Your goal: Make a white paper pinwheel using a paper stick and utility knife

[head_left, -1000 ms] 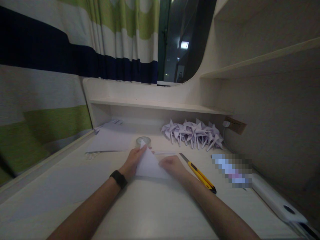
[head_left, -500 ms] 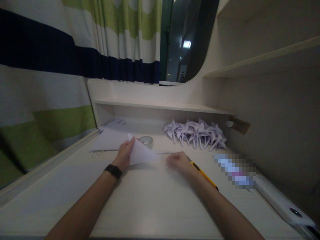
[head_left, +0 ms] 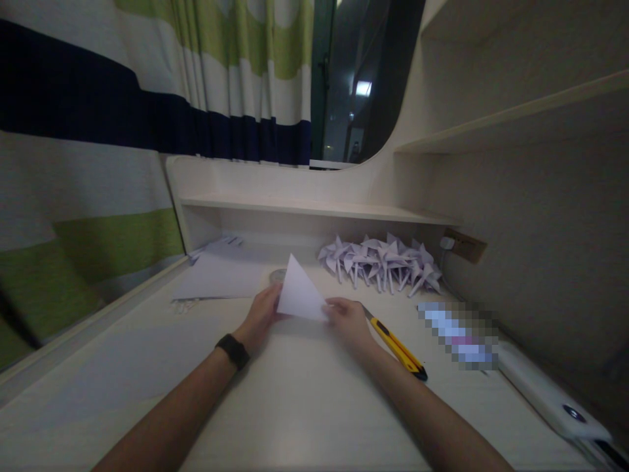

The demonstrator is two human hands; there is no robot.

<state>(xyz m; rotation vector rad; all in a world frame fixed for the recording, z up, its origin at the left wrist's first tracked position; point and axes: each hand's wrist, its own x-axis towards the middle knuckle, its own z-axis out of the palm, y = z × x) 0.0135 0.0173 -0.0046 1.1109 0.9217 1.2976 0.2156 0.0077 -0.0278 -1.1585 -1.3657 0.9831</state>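
A white paper triangle point(head_left: 299, 294) stands raised off the pale desk point(head_left: 304, 400), its point up. My left hand point(head_left: 261, 316) pinches its lower left corner; a black band is on that wrist. My right hand point(head_left: 348, 320) pinches its lower right corner. Just behind the triangle a clear tape roll point(head_left: 277, 276) is partly hidden. A yellow utility knife point(head_left: 396, 343) lies on the desk right beside my right hand.
A heap of folded white paper pinwheels point(head_left: 381, 259) sits at the back right under a low shelf point(head_left: 314, 208). Flat paper sheets point(head_left: 221, 275) lie at the back left. A white power strip point(head_left: 550, 400) runs along the right wall. Striped curtains hang on the left.
The triangle lay flat under both hands, then my left hand lifted it alone to the left. Now both hands hold it upright, my right hand having come back to it.
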